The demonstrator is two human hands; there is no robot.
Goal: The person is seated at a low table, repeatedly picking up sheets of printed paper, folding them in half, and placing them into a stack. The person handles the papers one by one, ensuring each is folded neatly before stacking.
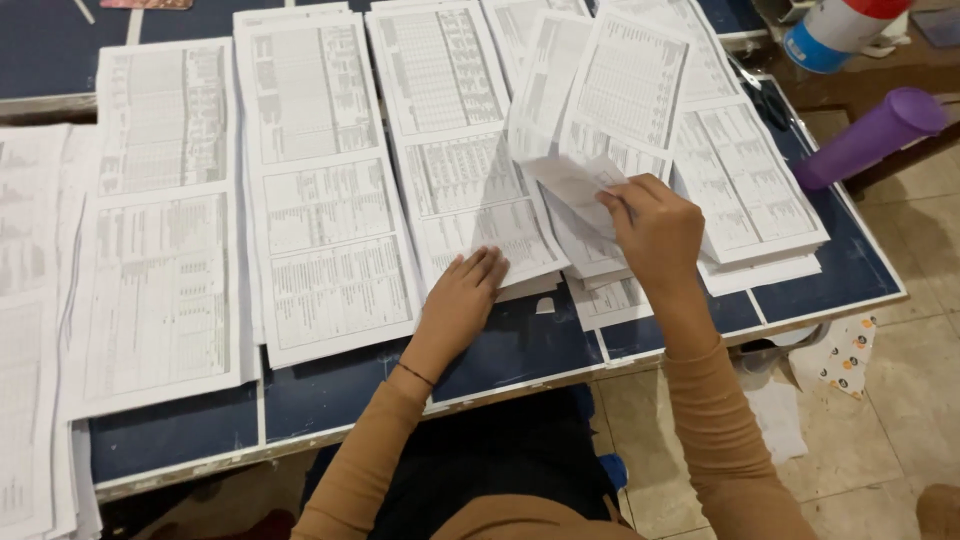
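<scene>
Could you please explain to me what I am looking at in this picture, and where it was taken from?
There is no machine here: a person works with two bare hands, and the single picture comes from a camera worn on that person's head, looking down.

In front of them is a dark blue table with white lines. Several stacks of printed sheets lie on it side by side, all covered in small tables of print.

The left hand rests flat on the lower corner of one middle stack. The right hand pinches a few loose sheets and lifts them above the next stack, so they stand tilted up.

At the far right edge lie a purple tube and a white container with a blue end. The floor is tiled.
</scene>
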